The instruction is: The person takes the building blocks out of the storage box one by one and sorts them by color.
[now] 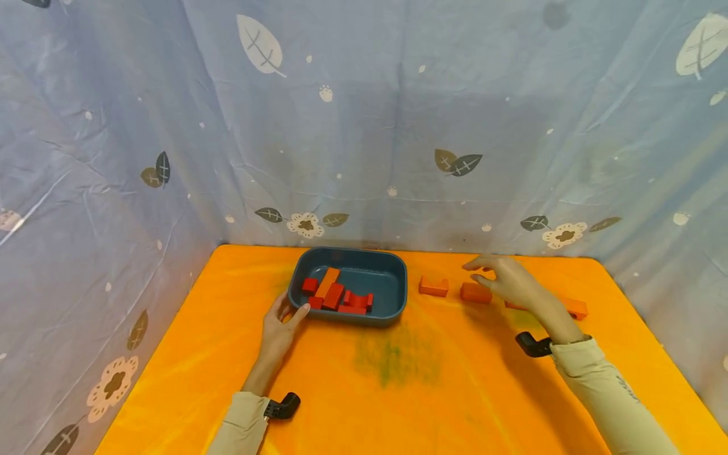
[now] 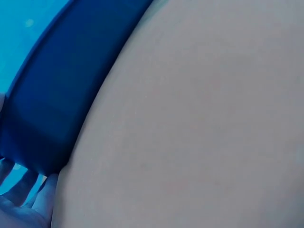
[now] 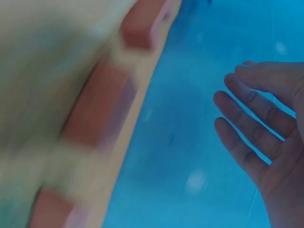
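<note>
A dark blue-grey tray (image 1: 392, 319) on the table holds several red and orange blocks, among them a long orange block (image 1: 328, 281) and a small red cube (image 1: 309, 285). My left hand (image 1: 280, 328) grips the tray's near left corner, thumb at the rim and fingers along the outer wall. In the left wrist view the fingers (image 2: 21, 190) reach around the tray's lower edge. Raised over the row of blocks, my right hand (image 1: 514, 284) holds nothing and its fingers are spread. Below its fingertips lies an orange-red block (image 1: 476, 293).
A notched orange block (image 1: 434, 287) lies between the tray and my right hand. Another orange block (image 1: 576, 308) lies to the right, partly behind the right wrist. The orange-covered table (image 1: 364, 392) meets patterned cloth walls (image 1: 364, 126) at the back and sides.
</note>
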`<control>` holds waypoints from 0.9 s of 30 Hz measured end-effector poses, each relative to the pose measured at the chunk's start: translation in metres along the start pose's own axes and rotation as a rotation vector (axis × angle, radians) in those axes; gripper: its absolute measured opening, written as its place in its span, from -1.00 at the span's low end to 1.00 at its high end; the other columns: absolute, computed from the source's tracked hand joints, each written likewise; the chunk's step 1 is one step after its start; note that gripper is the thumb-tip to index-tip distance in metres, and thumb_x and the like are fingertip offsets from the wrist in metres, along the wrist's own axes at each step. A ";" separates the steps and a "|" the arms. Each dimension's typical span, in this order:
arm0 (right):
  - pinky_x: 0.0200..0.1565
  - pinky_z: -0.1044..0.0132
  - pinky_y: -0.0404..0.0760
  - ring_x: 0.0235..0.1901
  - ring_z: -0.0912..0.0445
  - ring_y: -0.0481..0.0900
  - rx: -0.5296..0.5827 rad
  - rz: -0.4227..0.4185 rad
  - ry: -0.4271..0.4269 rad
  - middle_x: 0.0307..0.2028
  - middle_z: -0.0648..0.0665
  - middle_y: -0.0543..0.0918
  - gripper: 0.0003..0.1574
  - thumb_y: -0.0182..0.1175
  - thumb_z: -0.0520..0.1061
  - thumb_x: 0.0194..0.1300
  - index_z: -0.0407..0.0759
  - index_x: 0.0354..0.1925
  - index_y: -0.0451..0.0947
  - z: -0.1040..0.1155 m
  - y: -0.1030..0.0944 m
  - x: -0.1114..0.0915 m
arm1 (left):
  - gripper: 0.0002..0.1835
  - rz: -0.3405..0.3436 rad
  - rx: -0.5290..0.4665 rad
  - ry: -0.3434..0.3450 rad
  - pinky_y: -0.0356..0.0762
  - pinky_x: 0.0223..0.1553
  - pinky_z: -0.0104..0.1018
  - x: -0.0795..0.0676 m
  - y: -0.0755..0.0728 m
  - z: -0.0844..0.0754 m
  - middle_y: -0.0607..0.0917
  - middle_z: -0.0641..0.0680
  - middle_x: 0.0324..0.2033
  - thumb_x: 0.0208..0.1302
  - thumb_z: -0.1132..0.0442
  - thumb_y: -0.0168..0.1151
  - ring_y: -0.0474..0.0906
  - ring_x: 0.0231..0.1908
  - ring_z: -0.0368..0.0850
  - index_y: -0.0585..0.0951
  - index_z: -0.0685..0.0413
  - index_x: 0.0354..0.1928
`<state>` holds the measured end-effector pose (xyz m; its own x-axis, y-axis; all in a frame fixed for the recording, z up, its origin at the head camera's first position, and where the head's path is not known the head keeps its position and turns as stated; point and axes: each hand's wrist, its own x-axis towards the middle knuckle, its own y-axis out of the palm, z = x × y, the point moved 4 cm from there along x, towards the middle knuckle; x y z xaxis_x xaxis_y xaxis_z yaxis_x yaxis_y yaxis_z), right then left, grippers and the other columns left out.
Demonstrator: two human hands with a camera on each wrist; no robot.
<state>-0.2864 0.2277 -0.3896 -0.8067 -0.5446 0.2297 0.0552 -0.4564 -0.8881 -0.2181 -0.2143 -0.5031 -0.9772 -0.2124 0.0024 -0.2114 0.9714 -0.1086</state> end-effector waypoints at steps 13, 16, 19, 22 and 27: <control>0.01 0.13 0.62 -0.08 -0.04 0.67 0.074 0.267 -0.141 -0.06 -0.23 0.71 -0.64 0.27 -0.24 0.31 -0.31 0.06 0.63 0.088 0.064 0.124 | -0.25 -0.010 -0.001 0.012 0.40 0.02 -0.61 0.003 -0.002 -0.006 0.38 0.18 0.35 0.27 0.08 0.36 0.31 0.31 0.13 0.29 0.09 0.44; 0.00 0.21 0.62 -0.08 -0.02 0.66 0.055 0.357 -0.128 -0.04 -0.25 0.69 -0.62 0.28 -0.25 0.30 -0.32 0.08 0.61 0.099 0.082 0.146 | -0.25 -0.011 0.001 0.014 0.38 -0.03 -0.67 0.003 -0.001 -0.005 0.39 0.17 0.35 0.26 0.08 0.36 0.32 0.31 0.11 0.30 0.09 0.43; -0.01 0.24 0.62 -0.11 0.01 0.66 0.006 0.340 -0.157 -0.08 -0.19 0.71 -0.61 0.33 -0.31 0.23 -0.28 0.05 0.64 0.115 0.096 0.163 | -0.25 -0.006 0.005 0.004 0.36 0.00 -0.67 0.002 0.000 -0.002 0.36 0.17 0.37 0.28 0.09 0.35 0.31 0.32 0.11 0.29 0.10 0.44; -0.02 0.25 0.62 -0.12 0.03 0.65 -0.050 0.311 -0.184 -0.11 -0.13 0.72 -0.61 0.33 -0.37 0.19 -0.22 0.02 0.67 0.134 0.111 0.176 | -0.25 -0.011 0.007 0.000 0.38 -0.01 -0.66 0.000 0.001 -0.001 0.37 0.19 0.36 0.28 0.12 0.35 0.33 0.31 0.12 0.29 0.11 0.44; 0.04 0.25 0.59 -0.02 0.08 0.63 -0.241 0.389 -0.179 -0.02 -0.04 0.70 -0.58 0.30 -0.36 0.23 -0.10 0.04 0.68 0.152 0.141 0.192 | -0.28 -0.026 -0.004 0.014 0.41 -0.06 -0.66 -0.003 0.001 -0.003 0.46 0.23 0.29 0.26 0.16 0.37 0.39 0.25 0.14 0.33 0.12 0.41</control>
<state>-0.3436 -0.0483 -0.4106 -0.6382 -0.7645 -0.0909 0.1776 -0.0313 -0.9836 -0.2156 -0.2123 -0.5006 -0.9715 -0.2363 0.0196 -0.2370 0.9659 -0.1044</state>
